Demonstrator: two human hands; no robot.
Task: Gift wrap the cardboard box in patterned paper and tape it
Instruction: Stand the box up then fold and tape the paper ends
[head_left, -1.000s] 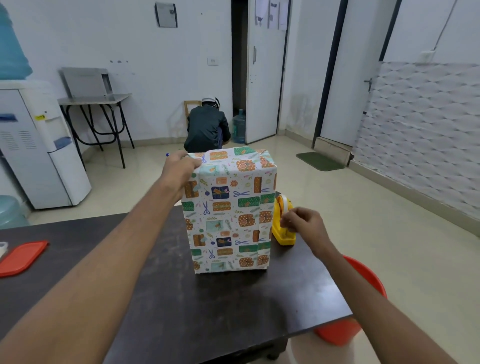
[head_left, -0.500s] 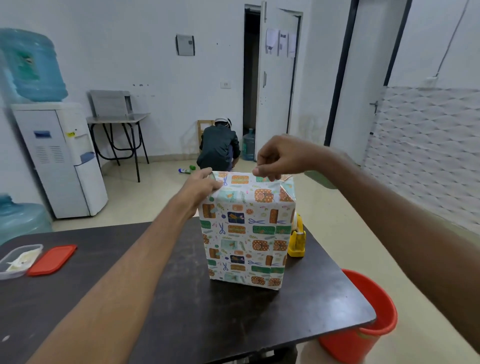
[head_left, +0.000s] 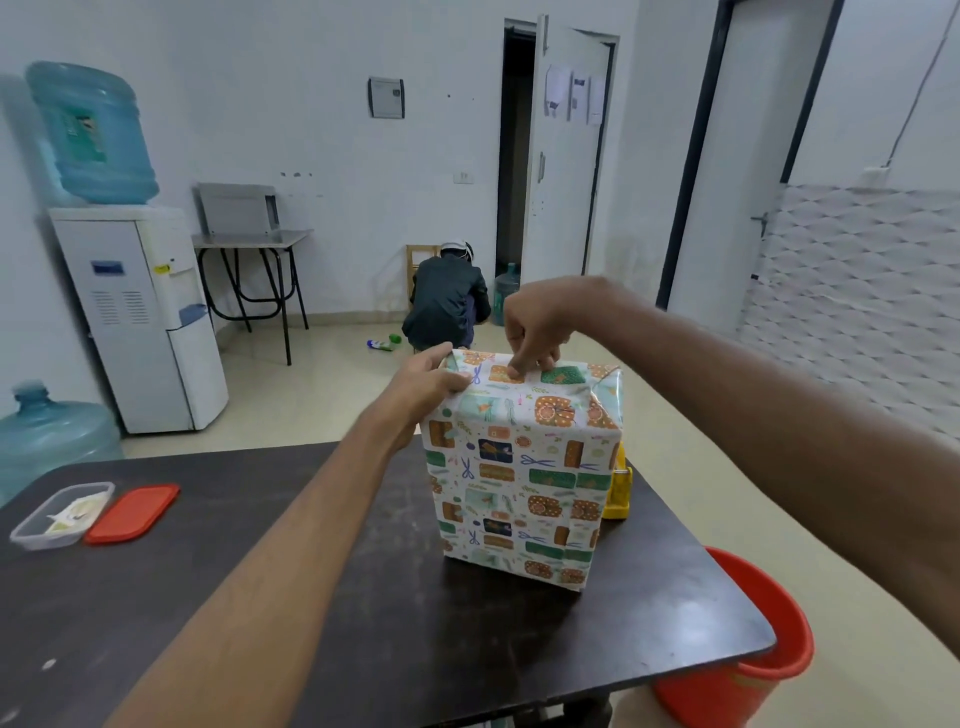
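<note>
Box (head_left: 522, 467) upright on surface (head_left: 363, 597); left hand (head_left: 434, 379) clamps top-left corner, right hand (head_left: 535, 332) fingertips press top fold.

A plain office room: a water dispenser (head_left: 140, 317) at left, white walls, notices on the door (head_left: 569, 156) at upper centre.

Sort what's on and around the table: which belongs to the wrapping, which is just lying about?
In the job: wrapped box, left hand and right hand on its top fold, yellow tape dispenser.

Lying about: clear container, red lid, red bucket.
</note>
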